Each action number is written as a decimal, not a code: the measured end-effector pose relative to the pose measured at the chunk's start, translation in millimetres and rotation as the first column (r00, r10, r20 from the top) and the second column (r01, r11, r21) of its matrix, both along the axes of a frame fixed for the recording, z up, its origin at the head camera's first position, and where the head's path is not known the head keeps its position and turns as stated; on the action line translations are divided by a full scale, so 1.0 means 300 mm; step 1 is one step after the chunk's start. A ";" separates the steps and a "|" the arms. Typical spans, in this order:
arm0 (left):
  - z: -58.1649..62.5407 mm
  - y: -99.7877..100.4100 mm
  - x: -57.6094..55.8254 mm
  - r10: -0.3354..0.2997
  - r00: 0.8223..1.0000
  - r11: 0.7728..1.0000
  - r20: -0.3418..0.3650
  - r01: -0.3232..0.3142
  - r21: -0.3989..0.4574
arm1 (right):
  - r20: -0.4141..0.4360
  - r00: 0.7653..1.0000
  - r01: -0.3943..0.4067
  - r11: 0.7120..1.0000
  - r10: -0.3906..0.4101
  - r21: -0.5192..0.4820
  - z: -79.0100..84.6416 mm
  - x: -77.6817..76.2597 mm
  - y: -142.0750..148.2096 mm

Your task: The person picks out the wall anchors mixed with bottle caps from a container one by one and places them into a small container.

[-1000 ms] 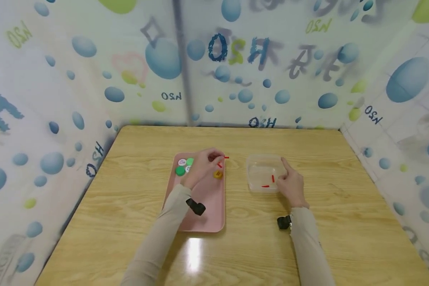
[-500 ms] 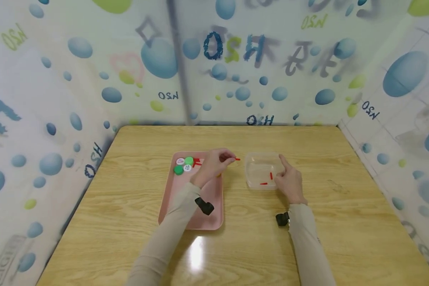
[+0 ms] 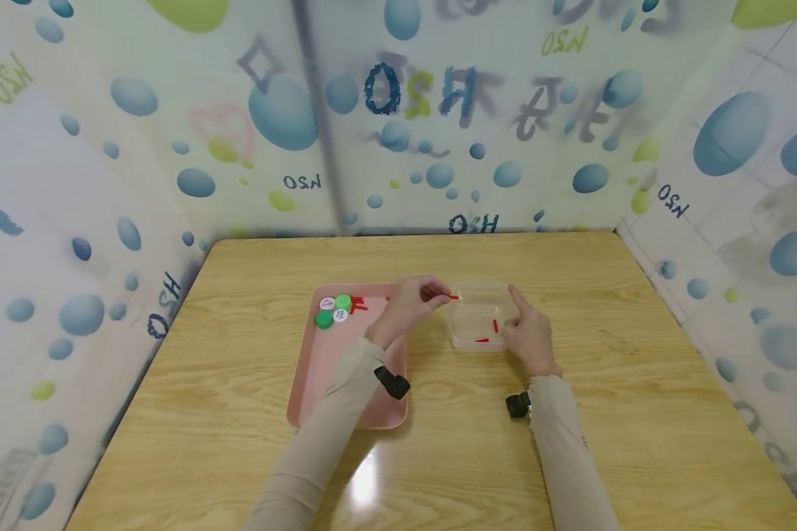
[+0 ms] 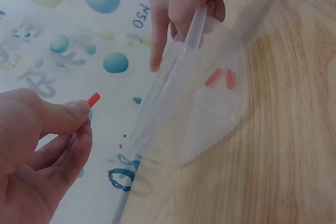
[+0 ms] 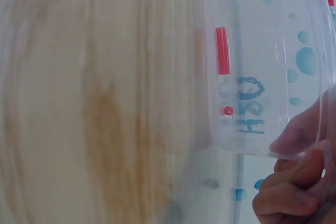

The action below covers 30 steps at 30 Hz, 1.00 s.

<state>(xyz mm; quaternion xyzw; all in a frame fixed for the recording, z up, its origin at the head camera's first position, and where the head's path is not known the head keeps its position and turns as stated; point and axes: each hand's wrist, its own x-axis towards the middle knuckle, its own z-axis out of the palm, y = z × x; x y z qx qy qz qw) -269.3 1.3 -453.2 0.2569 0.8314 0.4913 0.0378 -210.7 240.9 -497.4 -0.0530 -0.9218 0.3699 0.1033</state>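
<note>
My left hand pinches a short red stick between thumb and fingertips, close by the left rim of a clear plastic container. One end of the stick pokes out past the fingers. My right hand grips the container's right wall, with the thumb at the rim, the index finger stretched forward along it and the other fingers curled. Two more red sticks lie apart on the container floor, one of them lengthwise in the right wrist view. The left wrist view shows the container's wall seen through from the side.
Left of the container lies a pink tray. Green caps, white printed caps and several red sticks are grouped at its far left. The wooden table ends at a patterned curtain behind.
My left hand has moved right, from over the pink tray to the container's left rim, carrying the red stick. My right hand keeps its grip on the container. The head view has shifted slightly.
</note>
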 end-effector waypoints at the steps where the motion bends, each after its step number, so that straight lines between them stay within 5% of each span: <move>1: -0.002 0.008 0.000 -0.008 1.000 1.000 0.001 0.008 -0.004 | 0.004 1.000 0.000 1.000 0.000 0.002 -0.002 0.001 0.001; 11: -0.029 0.091 -0.009 -0.036 0.999 0.999 0.034 0.037 -0.015 | 0.042 0.999 0.006 1.000 -0.006 0.002 -0.013 0.011 0.004; 21: 0.027 0.171 -0.010 -0.062 0.994 0.997 0.089 0.066 -0.044 | 0.013 1.000 -0.013 1.000 0.012 0.013 0.007 0.002 0.013; 30: 0.009 0.194 -0.007 -0.094 0.993 0.995 0.068 0.095 -0.012 | -0.009 1.000 -0.013 1.000 0.013 0.015 0.004 -0.007 0.008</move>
